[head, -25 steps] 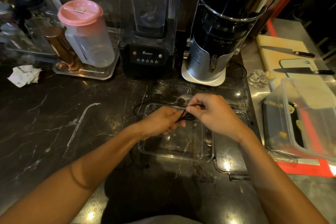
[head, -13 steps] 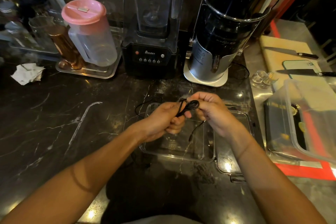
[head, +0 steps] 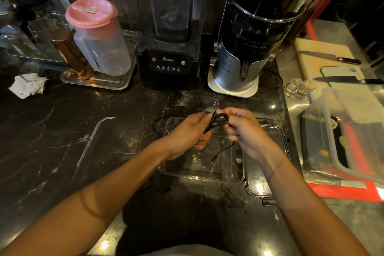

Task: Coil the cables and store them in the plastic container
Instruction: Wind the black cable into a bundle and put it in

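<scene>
**Cable held in loops above the open container**

Both hands met above a clear plastic container that stood on the dark marble bench. The left hand had its fingers curled around the gathered strands of a thin black cable. The right hand pinched the small loops of that cable between thumb and fingers, the remaining fingers curled in toward the palm. The loops lay between the two hands, over the far part of the container and clear of its floor. A free end with a plug hung below the right hand, over the container's inside; whether it touched the floor could not be told. Another stretch of cable ran from the left hand back over the bench beyond the container's far left corner.

Just right of the container lay its clear lid, flat on the bench. Behind stood a blender, a juicer and a pink-lidded jug on a metal tray. A crumpled paper lay at the far left. At the right, two knives rested on cutting boards, near a large clear tub.
</scene>
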The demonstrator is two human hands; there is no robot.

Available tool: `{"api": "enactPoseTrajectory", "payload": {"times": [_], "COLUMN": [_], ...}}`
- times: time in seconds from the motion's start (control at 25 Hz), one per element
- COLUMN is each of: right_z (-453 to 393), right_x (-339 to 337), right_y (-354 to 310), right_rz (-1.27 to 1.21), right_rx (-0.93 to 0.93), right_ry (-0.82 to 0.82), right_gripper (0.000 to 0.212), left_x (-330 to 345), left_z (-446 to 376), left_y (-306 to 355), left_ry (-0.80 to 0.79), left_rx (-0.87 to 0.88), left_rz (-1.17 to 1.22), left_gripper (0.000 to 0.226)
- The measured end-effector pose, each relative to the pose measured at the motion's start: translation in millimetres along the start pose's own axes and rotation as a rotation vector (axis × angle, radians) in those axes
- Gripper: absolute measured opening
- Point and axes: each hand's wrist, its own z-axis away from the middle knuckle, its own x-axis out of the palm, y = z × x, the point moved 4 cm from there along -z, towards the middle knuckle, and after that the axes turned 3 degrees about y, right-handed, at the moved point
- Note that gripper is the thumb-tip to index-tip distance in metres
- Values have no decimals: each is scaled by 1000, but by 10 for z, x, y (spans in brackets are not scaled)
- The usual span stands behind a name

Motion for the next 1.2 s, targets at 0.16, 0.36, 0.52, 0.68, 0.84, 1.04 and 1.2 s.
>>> {"api": "enactPoseTrajectory", "payload": {"times": [0.16,0.36,0.52,0.68,0.84,1.04,1.2], "right_z": [-6,-17,-32,-12,1,9,-12], "right_x": [3,-21,-15,-19,1,64,40], "right_y": [5,-22,-14,-4,-3,21,67], "right_rz": [-80,-77,-142,-203,-192,3,0], "right_rx": [-69,-107,-168,-176,-140,-146,-122], "right_ry": [-34,-120,-62,-115,-149,-140,-53], "right_gripper": [17,12,15,11,10,20,22], "left_x": [16,61,83,94,93,82,64], "left_z": [32,78,73,63,59,36,36], "left_y": [63,160,155,139,150,114,140], "left_ry": [-68,-48,-19,-47,-76,-84,-58], "left_rx": [37,62,73,58,91,80,103], "left_rz": [-50,-148,-148,-188,-160,-133,-101], "left_gripper": [26,22,24,27,30,34,35]}}
